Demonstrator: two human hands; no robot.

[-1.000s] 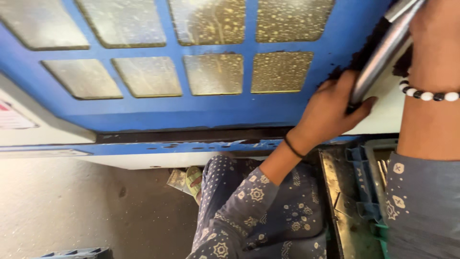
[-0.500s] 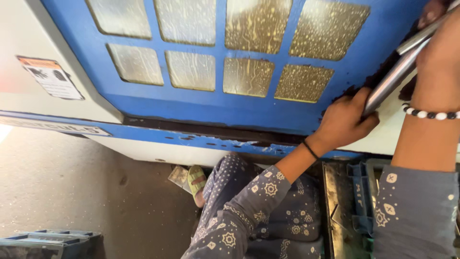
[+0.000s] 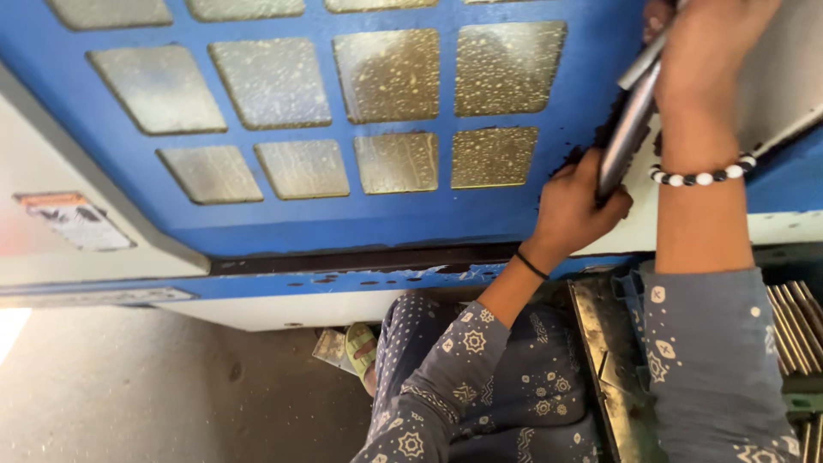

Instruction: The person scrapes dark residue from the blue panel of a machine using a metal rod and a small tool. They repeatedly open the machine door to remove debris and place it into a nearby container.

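Observation:
A long metal bar handle (image 3: 628,129) runs along the right edge of a blue sliding door (image 3: 369,214) with several grimy square windows. My left hand (image 3: 573,206) is closed around the lower end of the handle. My right hand (image 3: 707,60), with a black-and-white bead bracelet on its wrist, grips the upper part of the same handle. Both sleeves are grey-blue with a printed pattern.
A white machine housing (image 3: 77,257) with a warning sticker lies left of the door. A greasy metal tray (image 3: 604,360) and ridged metal parts (image 3: 793,326) sit at the lower right. Concrete floor (image 3: 129,394) and my sandalled foot (image 3: 360,347) show below.
The view has shifted so the door and handle sit further left and closer. Both hands have stayed on the handle; the door's dark right edge now shows beside white housing.

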